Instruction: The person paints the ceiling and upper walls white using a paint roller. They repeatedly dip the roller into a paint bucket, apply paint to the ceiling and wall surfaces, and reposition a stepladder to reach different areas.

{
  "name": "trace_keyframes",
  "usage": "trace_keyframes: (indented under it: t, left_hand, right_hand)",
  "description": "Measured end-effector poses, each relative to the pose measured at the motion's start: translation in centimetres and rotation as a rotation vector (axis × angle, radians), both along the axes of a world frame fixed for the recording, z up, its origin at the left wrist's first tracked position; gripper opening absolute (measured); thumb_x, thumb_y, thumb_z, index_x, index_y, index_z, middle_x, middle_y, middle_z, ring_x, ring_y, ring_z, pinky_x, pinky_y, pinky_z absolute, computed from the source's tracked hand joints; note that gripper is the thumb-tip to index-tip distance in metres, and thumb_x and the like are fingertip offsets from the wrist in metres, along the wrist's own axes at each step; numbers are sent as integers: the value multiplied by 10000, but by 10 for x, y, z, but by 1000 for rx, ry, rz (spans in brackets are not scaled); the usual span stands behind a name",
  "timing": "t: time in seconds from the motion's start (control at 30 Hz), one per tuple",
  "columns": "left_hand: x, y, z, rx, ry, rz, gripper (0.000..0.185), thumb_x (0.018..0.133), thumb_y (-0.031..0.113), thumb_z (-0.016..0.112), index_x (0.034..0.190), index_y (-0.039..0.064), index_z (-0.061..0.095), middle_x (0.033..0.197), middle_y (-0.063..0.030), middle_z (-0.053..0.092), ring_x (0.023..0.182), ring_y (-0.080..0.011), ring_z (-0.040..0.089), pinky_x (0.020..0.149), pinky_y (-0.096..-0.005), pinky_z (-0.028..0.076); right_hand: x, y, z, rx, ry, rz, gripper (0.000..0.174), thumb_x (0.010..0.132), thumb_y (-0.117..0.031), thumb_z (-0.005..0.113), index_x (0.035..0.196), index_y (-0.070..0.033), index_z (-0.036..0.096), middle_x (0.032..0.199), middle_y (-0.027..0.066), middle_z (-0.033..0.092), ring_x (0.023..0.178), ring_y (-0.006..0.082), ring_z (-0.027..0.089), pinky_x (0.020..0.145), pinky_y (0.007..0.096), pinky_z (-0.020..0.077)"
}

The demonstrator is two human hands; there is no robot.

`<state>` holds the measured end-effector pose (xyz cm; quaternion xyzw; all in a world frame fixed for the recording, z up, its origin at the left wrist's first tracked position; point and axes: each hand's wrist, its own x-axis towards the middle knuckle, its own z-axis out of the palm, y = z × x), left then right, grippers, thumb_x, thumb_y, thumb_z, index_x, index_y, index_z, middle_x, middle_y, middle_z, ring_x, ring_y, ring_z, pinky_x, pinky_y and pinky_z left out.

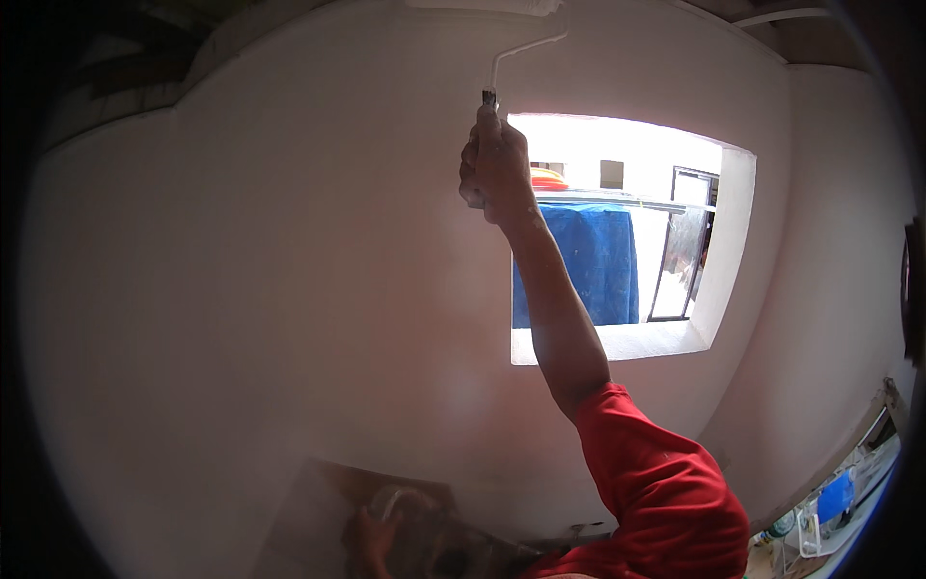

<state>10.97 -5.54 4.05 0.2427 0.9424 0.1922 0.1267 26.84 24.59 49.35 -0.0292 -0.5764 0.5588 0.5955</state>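
Note:
My right hand (499,163) is raised at the end of an outstretched arm, shut on the handle of a paint roller (499,61). The roller's bent wire frame leads up to a pale roller cover (485,6), which is cut off by the top of the view. Behind it stretches a light-coloured wall (325,253). Low in the view, my left hand (370,539) is by a pale curved edge (393,499) on a dim object. Shadow hides whether its fingers grip that edge.
A window opening (615,344) with a deep sill lies right of the roller. Through it show a blue tarp (586,260), long pipes (615,199), an orange item (548,178) and a door (680,246). A brown panel (391,478) is below. Clutter with a blue item (835,496) sits lower right.

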Motion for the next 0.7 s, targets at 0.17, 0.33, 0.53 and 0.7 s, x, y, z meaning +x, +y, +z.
trace_keyframes:
  t: [0.17, 0.33, 0.53, 0.7]
  left_hand:
    - [-3, 7, -7, -56, 31, 7, 964, 758, 700, 768, 1413, 18, 580, 1335, -234, 655, 1265, -406, 613, 1088, -494, 468]
    - [-7, 26, 12, -2, 73, -46, 925, 655, 636, 874, 1271, -24, 672, 1211, -260, 707, 1159, -401, 679, 995, -485, 530]
    - [-74, 85, -33, 59, -179, -476, 938, 699, 602, 878, 1339, -38, 629, 1263, -271, 692, 1150, -365, 692, 991, -440, 532]
    - [-99, 82, -54, 41, -371, -551, 810, 808, 530, 844, 1337, -44, 626, 1250, -243, 706, 1118, -302, 693, 978, -407, 527]
  right_hand:
    - [17, 10, 17, 41, -8, -25, 371, 1063, -362, 463, 777, -127, 444, 560, -28, 373, 385, 91, 345, 342, 286, 310]
    - [16, 15, -13, -41, -101, -52, 389, 1043, -385, 488, 750, -138, 424, 550, -35, 356, 380, 86, 330, 348, 295, 322]
    - [0, -6, -139, -133, -206, -85, 393, 1097, -416, 456, 827, -137, 397, 577, -51, 380, 393, 57, 357, 328, 266, 283]
    - [1, -33, -251, -349, -313, -8, 379, 1124, -364, 439, 852, -102, 407, 567, -21, 421, 365, 88, 424, 327, 289, 368]
